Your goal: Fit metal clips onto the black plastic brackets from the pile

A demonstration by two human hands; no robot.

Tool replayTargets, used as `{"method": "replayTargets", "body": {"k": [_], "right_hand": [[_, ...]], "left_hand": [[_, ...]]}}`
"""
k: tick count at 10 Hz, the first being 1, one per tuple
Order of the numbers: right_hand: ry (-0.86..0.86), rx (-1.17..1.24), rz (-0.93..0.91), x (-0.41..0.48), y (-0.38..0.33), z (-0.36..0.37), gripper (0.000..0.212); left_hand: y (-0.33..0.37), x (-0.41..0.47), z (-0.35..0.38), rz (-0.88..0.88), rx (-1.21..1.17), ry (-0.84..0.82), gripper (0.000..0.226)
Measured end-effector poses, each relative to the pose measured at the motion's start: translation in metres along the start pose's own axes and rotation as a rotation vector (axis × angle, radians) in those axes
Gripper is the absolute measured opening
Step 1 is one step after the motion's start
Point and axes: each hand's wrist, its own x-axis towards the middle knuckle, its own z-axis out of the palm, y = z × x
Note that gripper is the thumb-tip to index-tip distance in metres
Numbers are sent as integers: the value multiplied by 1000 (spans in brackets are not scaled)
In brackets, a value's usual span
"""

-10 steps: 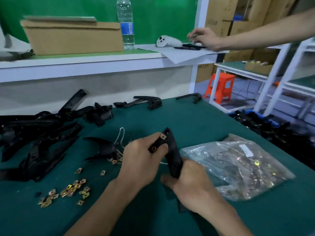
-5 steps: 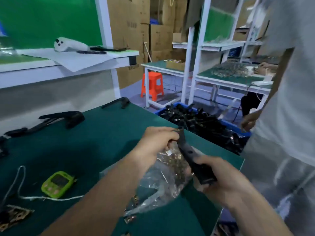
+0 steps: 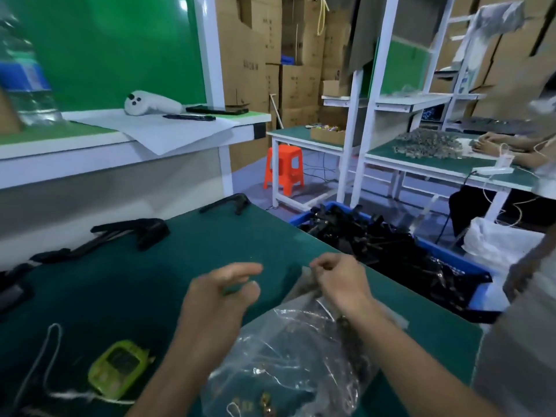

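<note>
Head camera, one view only. The left hand [image 3: 219,296] hovers over the green mat [image 3: 210,236], its fingers spread and loosely bent with nothing in them. The right hand [image 3: 340,281] is just beside it, fingers curled in tight over the top of the clear plastic bag [image 3: 294,350]. It's blurred, so I cannot tell whether they pinch the bag's edge or close on nothing.

Two whole brackets lie well apart on the mat, both away from the hands. The far bracket [image 3: 225,203] sits at the back edge with its long axis running left to right and its hooked end pointing right. The near bracket [image 3: 132,231] sits further left, its long axis also left to right, with the thick end on the right and the thin arm trailing left. More dark pieces at the left edge are cut off, so no count there.

Off the mat's right side is one blue bin [image 3: 463,261] holding a heap of black brackets [image 3: 391,251], too tangled to count.

The metal clips [image 3: 264,400] are inside the one bag. A few brass ones show near the bottom edge.

One green timer [image 3: 120,368] lies near the left forearm.
</note>
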Motion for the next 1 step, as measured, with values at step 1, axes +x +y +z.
{"method": "replayTargets", "body": {"k": [1], "right_hand": [[-22,12,-112,-34,-21,3,32]], "left_hand": [[-16,-49,-46,36,110,261,29]]}}
